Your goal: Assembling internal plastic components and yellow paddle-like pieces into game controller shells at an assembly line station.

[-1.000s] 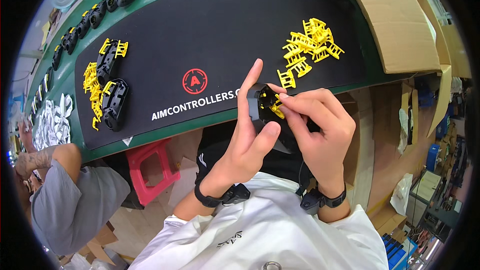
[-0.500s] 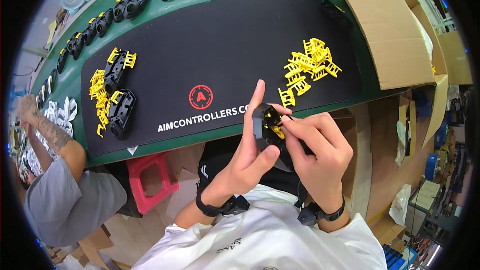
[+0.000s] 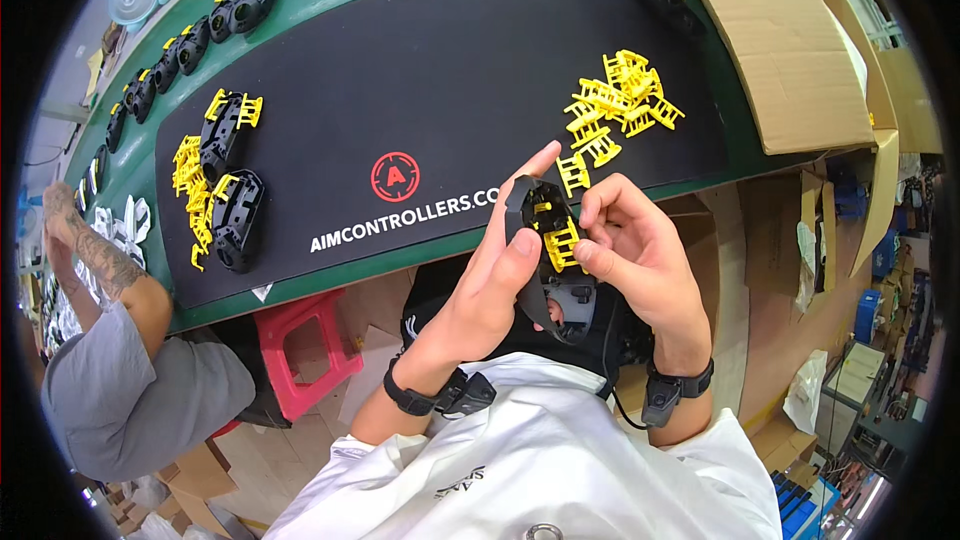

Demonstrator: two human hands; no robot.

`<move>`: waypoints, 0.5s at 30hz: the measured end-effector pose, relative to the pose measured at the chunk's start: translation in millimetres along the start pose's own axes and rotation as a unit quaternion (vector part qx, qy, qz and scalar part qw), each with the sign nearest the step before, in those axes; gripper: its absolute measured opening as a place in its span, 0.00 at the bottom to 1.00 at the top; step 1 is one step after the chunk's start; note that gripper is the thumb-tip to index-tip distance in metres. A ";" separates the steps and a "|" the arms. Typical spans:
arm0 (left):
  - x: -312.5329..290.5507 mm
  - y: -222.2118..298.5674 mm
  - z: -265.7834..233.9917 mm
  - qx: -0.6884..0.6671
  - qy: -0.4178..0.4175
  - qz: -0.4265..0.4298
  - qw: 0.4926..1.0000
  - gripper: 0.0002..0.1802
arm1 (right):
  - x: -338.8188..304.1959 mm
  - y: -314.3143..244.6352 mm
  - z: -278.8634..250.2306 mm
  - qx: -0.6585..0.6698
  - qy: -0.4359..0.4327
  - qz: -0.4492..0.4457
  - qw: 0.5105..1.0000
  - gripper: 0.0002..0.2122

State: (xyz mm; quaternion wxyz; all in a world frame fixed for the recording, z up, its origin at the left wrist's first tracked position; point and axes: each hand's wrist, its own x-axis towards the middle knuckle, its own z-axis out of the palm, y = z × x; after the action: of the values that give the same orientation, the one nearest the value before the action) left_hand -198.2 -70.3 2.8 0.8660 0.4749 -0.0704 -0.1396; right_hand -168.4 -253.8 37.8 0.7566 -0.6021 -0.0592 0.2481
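Note:
My left hand holds a black game controller shell tilted on edge, its hollow inside turned to the right. The thumb lies across the near side and the fingers stretch behind it. A yellow ladder-shaped plastic piece sits at the shell's inner side, with another bit of yellow above it. My right hand has its thumb and bent index finger at the yellow piece's right edge, closed on it. Whether the piece is seated in the shell, I cannot tell.
A pile of yellow pieces lies on the black mat. At its left, two black shells lie beside more yellow pieces. Further shells line the green table's far edge. A cardboard box stands right; another person's arm is left.
The shell has turned so that its inside and the yellow piece show more. My right hand's fingers have shifted from the shell's upper inside down to the yellow piece's right edge.

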 end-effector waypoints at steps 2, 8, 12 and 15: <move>-0.2 1.0 -2.8 0.026 0.004 -0.009 1.000 0.42 | -2.0 3.1 1.5 0.005 0.013 0.007 1.000 0.11; -1.4 2.9 2.4 -0.146 0.047 -0.113 0.982 0.45 | -7.7 8.6 -0.6 -0.369 0.026 -0.281 0.885 0.16; -15.6 1.8 -3.0 -0.212 0.050 -0.218 0.951 0.44 | -17.1 16.2 1.3 -0.455 -0.069 -0.368 0.808 0.22; -29.0 -6.2 -8.4 -0.194 0.041 -0.279 0.940 0.45 | -31.0 35.3 9.5 -0.470 -0.118 -0.363 0.796 0.19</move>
State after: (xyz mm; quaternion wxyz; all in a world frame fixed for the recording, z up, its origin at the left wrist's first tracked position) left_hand -224.8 -57.7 -6.7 0.8697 0.3034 0.1286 -0.3674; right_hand -209.8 -253.9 13.7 0.4021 -0.7839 -0.4718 -0.0343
